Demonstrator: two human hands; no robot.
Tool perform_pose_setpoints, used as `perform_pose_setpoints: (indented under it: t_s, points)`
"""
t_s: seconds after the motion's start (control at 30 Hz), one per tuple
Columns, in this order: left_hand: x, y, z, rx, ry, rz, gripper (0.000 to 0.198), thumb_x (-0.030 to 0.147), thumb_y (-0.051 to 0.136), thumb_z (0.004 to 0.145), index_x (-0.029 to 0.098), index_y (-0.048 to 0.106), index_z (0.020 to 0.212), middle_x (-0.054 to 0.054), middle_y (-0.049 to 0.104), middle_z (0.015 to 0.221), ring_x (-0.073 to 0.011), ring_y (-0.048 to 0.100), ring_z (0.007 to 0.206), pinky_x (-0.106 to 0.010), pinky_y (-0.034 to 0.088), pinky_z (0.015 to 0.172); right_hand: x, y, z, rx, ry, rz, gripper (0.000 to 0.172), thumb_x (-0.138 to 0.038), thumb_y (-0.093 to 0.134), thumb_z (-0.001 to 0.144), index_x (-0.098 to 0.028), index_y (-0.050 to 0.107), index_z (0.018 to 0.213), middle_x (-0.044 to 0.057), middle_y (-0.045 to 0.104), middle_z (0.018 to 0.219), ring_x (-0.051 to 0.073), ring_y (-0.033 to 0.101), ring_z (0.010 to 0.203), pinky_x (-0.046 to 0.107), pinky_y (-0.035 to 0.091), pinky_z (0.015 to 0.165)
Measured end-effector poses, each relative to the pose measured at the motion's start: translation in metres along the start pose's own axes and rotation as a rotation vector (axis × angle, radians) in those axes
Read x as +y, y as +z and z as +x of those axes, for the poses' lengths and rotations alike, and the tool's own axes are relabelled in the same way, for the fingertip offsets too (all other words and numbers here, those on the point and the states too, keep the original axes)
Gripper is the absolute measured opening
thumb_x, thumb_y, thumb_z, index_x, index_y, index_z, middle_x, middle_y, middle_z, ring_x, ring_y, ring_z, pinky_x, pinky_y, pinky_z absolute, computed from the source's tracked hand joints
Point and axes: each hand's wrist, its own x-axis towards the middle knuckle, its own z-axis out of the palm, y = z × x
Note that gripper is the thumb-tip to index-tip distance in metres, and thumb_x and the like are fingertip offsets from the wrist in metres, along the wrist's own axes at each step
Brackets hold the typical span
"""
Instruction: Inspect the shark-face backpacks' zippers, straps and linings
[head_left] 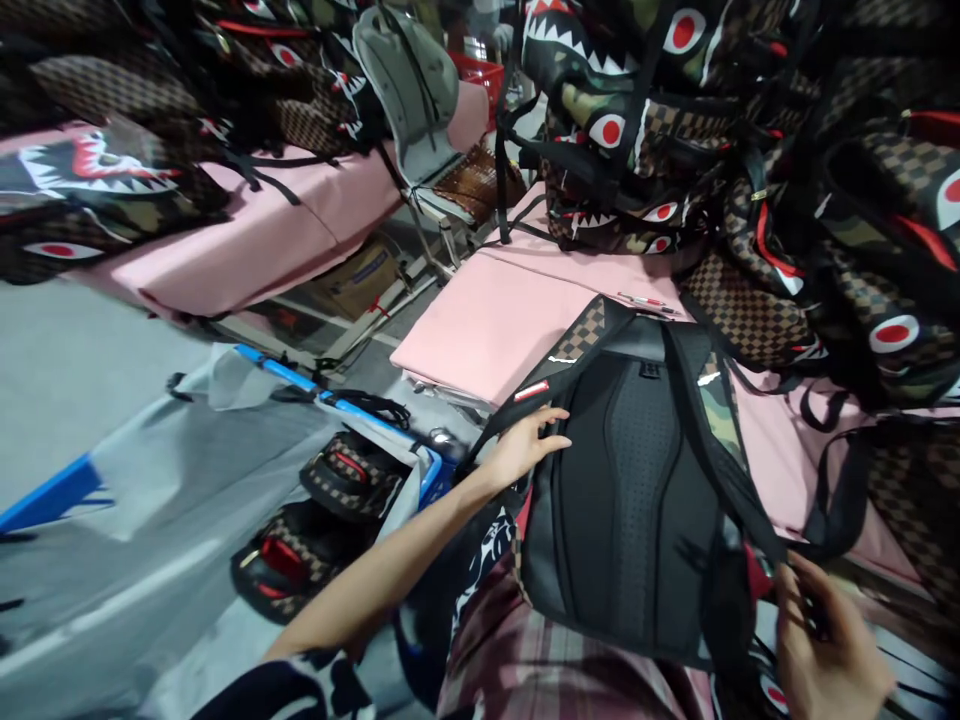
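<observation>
A backpack (637, 470) lies back-side up in front of me, its black padded panel showing and its top resting on the pink table (495, 320). My left hand (525, 445) rests on the backpack's left edge by the shoulder strap, fingers stretched out. My right hand (821, 650) is at the lower right, fingers curled round a black strap (731, 470) that runs down from the backpack's top.
A heap of shark-face, camouflage and checkered backpacks (750, 150) fills the table's far right. More lie on a second pink table (285, 220) at left. A grey chair (420, 110) stands between. A blue-framed bin (315, 520) lined with plastic holds backpacks at lower left.
</observation>
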Motion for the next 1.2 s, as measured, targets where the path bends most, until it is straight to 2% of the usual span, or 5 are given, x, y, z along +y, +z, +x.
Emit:
perform_pose_setpoints:
  t_s: [0.33,0.47,0.77,1.07,1.2]
  points:
    - [0.0,0.006,-0.001,0.004,-0.04,0.121,0.013,0.02,0.052,0.078,0.018,0.06,0.068,0.001,0.058,0.072,-0.0154,0.055,0.072,-0.025,0.04,0.071,-0.092,0.071,0.021,-0.511,-0.545,-0.098,0.03,-0.029,0.045,0.084,-0.023,0.057,0.11,0.003,0.067,0.092,0.018,0.064,0.076,0.027,0.046,0.064]
    - [-0.01,0.008,-0.007,0.082,-0.086,0.113,0.015,0.021,0.045,0.082,0.018,0.057,0.073,0.001,0.055,0.068,-0.0158,0.054,0.069,-0.027,0.039,0.07,-0.125,0.095,0.023,-0.499,-0.689,-0.232,0.034,-0.037,0.052,0.084,-0.018,0.053,0.112,0.004,0.066,0.088,0.019,0.061,0.076,0.029,0.042,0.065]
    - [-0.009,0.01,-0.008,0.095,-0.073,0.072,0.017,0.024,0.044,0.083,0.018,0.056,0.073,0.001,0.055,0.07,-0.0155,0.053,0.073,-0.028,0.039,0.075,-0.168,0.117,0.019,-0.397,-1.052,-0.437,0.018,-0.02,0.048,0.088,-0.017,0.064,0.083,0.005,0.062,0.072,0.018,0.049,0.069,0.033,0.024,0.062]
    - [-0.009,0.013,-0.005,0.101,-0.062,0.077,0.016,0.02,0.044,0.083,0.019,0.055,0.072,-0.001,0.056,0.071,-0.0171,0.054,0.074,-0.029,0.04,0.075,-0.187,0.122,0.02,-0.434,-1.147,-0.535,0.02,-0.012,0.05,0.084,-0.017,0.059,0.066,0.004,0.059,0.064,0.019,0.048,0.066,0.033,0.023,0.062]
    - [-0.011,0.002,-0.007,0.102,-0.068,0.076,0.018,0.021,0.043,0.083,0.019,0.057,0.072,-0.001,0.057,0.068,-0.0188,0.056,0.072,-0.032,0.042,0.078,-0.181,0.116,0.029,-0.47,-1.043,-0.43,0.017,-0.016,0.051,0.084,-0.018,0.06,0.07,0.004,0.061,0.068,0.018,0.051,0.069,0.032,0.027,0.063]
